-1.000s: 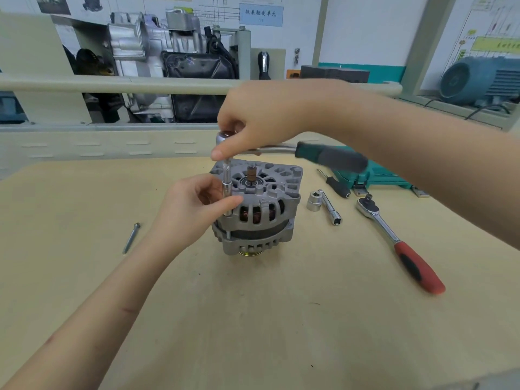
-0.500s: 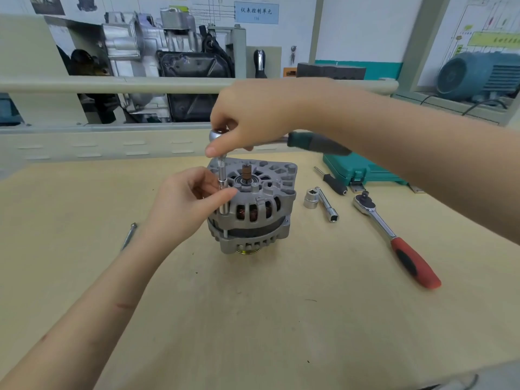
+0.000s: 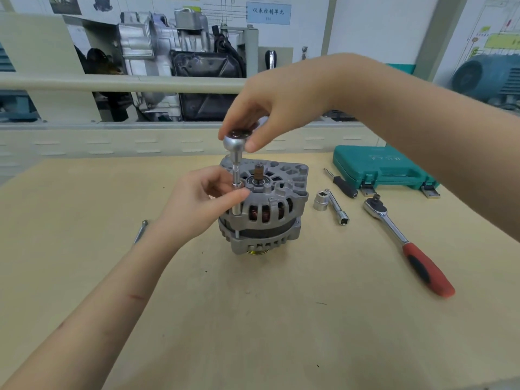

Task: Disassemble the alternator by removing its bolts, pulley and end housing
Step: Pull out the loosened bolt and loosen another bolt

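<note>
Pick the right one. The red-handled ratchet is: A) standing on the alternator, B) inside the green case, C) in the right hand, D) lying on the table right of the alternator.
D: the red-handled ratchet lies flat on the table, right of the alternator, untouched; the right hand holds a different ratchet head above the alternator.

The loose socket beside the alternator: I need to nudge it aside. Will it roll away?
Probably not: the socket stands on its flat end, so it should slide. Its smooth metal may slip under fingers. It could knock the extension bar close beside it, which lies flat and could roll.
</note>
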Available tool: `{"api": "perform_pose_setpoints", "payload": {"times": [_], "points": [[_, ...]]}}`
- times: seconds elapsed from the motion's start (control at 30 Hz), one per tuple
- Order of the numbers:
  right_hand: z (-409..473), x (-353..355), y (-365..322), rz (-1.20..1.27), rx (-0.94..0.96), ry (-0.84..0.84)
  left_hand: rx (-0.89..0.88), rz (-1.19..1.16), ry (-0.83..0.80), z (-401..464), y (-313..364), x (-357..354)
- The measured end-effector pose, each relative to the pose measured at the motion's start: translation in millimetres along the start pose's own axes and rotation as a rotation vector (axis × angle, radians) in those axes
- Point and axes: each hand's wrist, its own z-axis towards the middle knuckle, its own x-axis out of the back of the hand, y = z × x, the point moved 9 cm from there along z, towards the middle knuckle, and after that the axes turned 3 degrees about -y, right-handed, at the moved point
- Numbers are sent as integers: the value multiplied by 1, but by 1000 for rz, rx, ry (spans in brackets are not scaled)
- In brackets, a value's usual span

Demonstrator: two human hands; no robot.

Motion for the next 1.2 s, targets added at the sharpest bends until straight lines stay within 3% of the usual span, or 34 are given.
{"api": "perform_pose_setpoints", "payload": {"times": [0.2, 0.33, 0.47, 0.83, 0.97, 1.2], "points": [[9, -1, 8, -182, -133, 60, -12, 58, 76, -2, 4, 0], [7, -1, 5, -258, -111, 61, 35, 55, -46, -1, 3, -2], [-1, -6, 0, -176, -42, 12, 49, -38, -164, 0, 2, -4], [11, 1, 13, -155, -110, 139, 4, 66, 42, -1, 1, 4], [11, -1, 7, -101, -89, 81, 48, 76, -78, -3, -2, -5], [9, -2, 11, -74, -87, 69, 40, 397, -124, -9, -2, -9]]}}
